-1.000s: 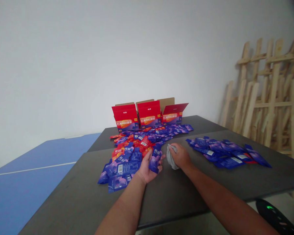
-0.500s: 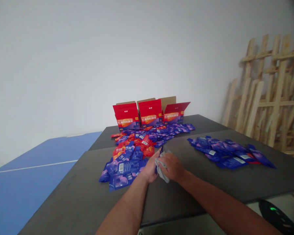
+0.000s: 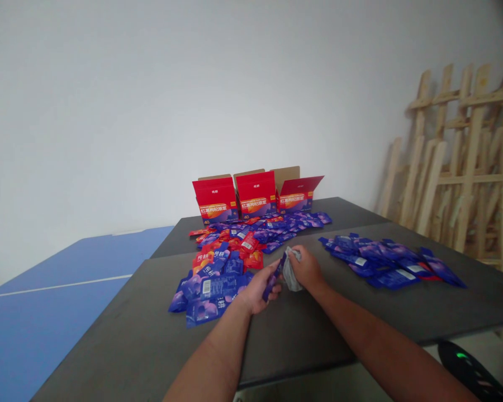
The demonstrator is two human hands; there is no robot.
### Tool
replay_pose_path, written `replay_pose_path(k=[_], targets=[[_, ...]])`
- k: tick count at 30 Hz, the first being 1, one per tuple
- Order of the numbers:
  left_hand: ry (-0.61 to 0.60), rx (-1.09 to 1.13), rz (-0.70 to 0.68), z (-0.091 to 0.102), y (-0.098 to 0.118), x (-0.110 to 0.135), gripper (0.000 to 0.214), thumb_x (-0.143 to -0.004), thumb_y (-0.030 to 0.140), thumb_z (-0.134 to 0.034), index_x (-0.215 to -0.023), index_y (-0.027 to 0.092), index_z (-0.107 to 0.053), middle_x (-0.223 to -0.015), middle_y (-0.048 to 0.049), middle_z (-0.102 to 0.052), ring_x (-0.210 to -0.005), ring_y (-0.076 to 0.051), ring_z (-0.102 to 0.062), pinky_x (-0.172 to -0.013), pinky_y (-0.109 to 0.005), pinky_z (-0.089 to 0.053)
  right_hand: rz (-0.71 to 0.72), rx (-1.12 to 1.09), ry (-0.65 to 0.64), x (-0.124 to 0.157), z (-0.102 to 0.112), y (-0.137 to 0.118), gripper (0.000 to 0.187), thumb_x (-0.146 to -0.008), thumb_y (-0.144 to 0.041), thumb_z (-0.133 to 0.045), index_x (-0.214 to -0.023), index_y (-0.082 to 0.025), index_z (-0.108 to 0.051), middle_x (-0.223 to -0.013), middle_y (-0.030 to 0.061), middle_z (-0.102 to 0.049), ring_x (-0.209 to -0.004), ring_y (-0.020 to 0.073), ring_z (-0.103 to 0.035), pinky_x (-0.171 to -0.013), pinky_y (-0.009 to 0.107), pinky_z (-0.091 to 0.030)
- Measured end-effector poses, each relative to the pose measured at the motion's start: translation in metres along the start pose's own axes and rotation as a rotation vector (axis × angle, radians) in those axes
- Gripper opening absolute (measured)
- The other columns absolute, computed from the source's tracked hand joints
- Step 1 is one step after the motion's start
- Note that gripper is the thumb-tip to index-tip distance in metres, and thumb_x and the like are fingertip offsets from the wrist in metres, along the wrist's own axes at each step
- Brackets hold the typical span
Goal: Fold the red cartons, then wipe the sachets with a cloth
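Right hand (image 3: 309, 270), clenching the cloth (image 3: 292, 277), has drawn back, baring the pouch (image 3: 271, 284) left hand (image 3: 257, 290) grips; wiping looks between strokes.

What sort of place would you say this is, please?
Possibly an art or recreation room: easel-like wooden frames stand at the right, and a blue surface with a white line, resembling a table-tennis top, lies at the left.
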State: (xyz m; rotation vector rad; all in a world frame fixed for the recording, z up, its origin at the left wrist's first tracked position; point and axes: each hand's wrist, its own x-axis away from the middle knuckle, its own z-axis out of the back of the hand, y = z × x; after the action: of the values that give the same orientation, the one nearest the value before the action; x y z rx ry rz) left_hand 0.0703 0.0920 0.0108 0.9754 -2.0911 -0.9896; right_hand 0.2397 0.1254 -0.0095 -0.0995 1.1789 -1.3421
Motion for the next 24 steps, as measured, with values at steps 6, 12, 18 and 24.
replay_pose_path(k=[6,12,18,24], targets=[[0.219,0.218,-0.2,0.01,0.007,-0.009,0.033,-0.075,0.018,-0.071,-0.108,0.016,-0.064,-0.09,-0.0043,-0.067,-0.07,-0.011,-0.063,-0.059,-0.019,-0.049,0.002,-0.029,0.05,-0.003,0.011,-0.001,0.032,-0.089,-0.048,-0.046,-0.093,-0.021,-0.061,-0.084,0.0062,-0.069,-0.079,0.022,-0.064,-0.072,0.032,-0.047],[0.233,0.312,-0.357,0.016,0.007,-0.015,0.023,-0.078,0.018,-0.069,-0.1,0.015,-0.065,-0.089,-0.0062,-0.071,-0.076,-0.016,-0.067,-0.076,-0.029,-0.053,0.569,-0.053,-0.146,0.016,0.015,-0.013,0.022,-0.091,-0.037,-0.05,-0.089,-0.021,-0.064,-0.082,0.006,-0.067,-0.079,0.0186,-0.061,-0.076,0.031,-0.046],[0.141,0.148,-0.366,0.005,-0.001,-0.011,0.033,-0.076,0.029,-0.073,-0.106,0.018,-0.064,-0.093,-0.0071,-0.071,-0.083,-0.02,-0.068,-0.077,-0.031,-0.052,0.921,0.198,-0.316,0.021,0.012,-0.019,0.015,-0.087,-0.027,-0.056,-0.092,-0.021,-0.069,-0.082,0.0051,-0.065,-0.079,0.0172,-0.057,-0.074,0.031,-0.039],[0.058,0.033,-0.272,-0.001,-0.006,-0.007,0.041,-0.077,0.032,-0.074,-0.114,0.019,-0.063,-0.092,-0.0064,-0.07,-0.076,-0.017,-0.067,-0.071,-0.027,-0.051,0.684,0.269,-0.173,0.009,0.016,-0.008,0.019,-0.09,-0.028,-0.052,-0.093,-0.019,-0.069,-0.084,0.0076,-0.067,-0.08,0.0192,-0.057,-0.075,0.032,-0.04]])
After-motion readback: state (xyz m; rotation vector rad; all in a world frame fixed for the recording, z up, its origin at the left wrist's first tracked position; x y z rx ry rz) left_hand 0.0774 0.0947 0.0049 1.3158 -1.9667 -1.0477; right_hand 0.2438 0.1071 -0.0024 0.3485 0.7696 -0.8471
